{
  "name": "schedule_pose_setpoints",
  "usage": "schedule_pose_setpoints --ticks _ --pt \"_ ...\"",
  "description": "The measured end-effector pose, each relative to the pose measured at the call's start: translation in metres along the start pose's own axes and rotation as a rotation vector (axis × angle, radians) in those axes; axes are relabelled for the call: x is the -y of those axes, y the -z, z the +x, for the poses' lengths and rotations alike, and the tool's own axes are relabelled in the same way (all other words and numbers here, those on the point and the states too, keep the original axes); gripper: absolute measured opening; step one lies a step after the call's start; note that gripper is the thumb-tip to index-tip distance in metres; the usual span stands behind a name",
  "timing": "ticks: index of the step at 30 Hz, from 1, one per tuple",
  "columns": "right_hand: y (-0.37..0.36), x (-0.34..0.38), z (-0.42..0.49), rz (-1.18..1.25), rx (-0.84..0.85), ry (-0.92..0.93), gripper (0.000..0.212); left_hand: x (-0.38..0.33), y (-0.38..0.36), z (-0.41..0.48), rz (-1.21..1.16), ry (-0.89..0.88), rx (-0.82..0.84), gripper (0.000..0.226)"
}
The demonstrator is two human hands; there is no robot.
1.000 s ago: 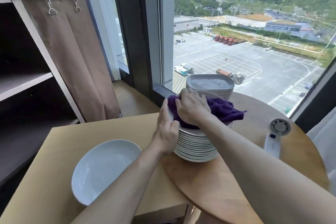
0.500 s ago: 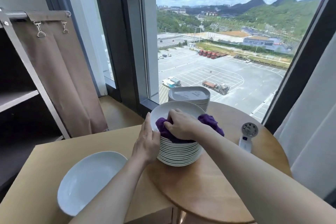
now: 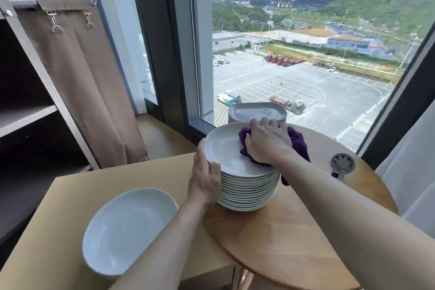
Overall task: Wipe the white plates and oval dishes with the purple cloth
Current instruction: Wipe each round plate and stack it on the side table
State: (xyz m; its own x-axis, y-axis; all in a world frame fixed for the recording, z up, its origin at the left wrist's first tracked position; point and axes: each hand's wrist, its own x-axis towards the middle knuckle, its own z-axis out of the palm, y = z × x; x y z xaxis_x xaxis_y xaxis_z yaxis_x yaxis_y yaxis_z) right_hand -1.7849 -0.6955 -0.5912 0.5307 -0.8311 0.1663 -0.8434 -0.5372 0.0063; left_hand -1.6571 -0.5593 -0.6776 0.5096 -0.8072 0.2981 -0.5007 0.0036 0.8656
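A tall stack of white round plates [image 3: 247, 193] stands on the round wooden table [image 3: 294, 242]. My left hand [image 3: 204, 179] grips the left rim of the stack's upper plates. My right hand [image 3: 267, 141] presses the bunched purple cloth [image 3: 297, 142] onto the far right part of the top plate [image 3: 226, 150]. Behind the stack sits a pile of oval dishes [image 3: 256, 112] by the window. One white plate [image 3: 127, 228] lies alone on the square table at the lower left.
A small white and grey gadget [image 3: 342, 165] lies on the round table to the right. The square wooden table [image 3: 70, 195] abuts the round one. A dark shelf unit with a brown curtain [image 3: 89, 92] stands at left, the window straight ahead.
My right hand has slid the cloth from the near left of the top plate toward its far right edge. The left hand stays on the rim. The camera has tilted upward.
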Motion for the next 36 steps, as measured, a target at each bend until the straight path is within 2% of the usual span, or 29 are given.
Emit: schedule_pose_setpoints --ticks 5,11,21,26,29,32,36 --pt "-0.010 0.012 0.019 0.061 -0.004 -0.009 0.038 0.001 -0.003 -0.001 -0.025 0.018 -0.027 0.080" --pt "-0.018 0.021 0.026 0.046 0.012 -0.012 0.036 -0.005 -0.005 -0.004 -0.051 0.058 -0.053 0.074" --pt "-0.011 0.062 -0.005 0.236 0.060 0.155 0.037 -0.014 0.026 0.002 0.069 0.098 0.214 0.082" --pt "0.004 0.043 -0.023 0.376 0.221 0.258 0.037 -0.024 0.029 0.002 0.064 0.143 0.222 0.092" --pt "0.014 0.029 -0.026 0.393 0.299 0.294 0.036 -0.022 0.028 -0.001 0.083 0.133 0.200 0.082" --pt "0.014 0.018 -0.029 0.355 0.251 0.269 0.034 -0.023 0.029 -0.001 0.038 0.124 0.202 0.067" --pt "0.010 0.012 -0.029 0.230 0.100 0.197 0.033 -0.025 0.027 -0.001 -0.031 0.153 0.184 0.070"
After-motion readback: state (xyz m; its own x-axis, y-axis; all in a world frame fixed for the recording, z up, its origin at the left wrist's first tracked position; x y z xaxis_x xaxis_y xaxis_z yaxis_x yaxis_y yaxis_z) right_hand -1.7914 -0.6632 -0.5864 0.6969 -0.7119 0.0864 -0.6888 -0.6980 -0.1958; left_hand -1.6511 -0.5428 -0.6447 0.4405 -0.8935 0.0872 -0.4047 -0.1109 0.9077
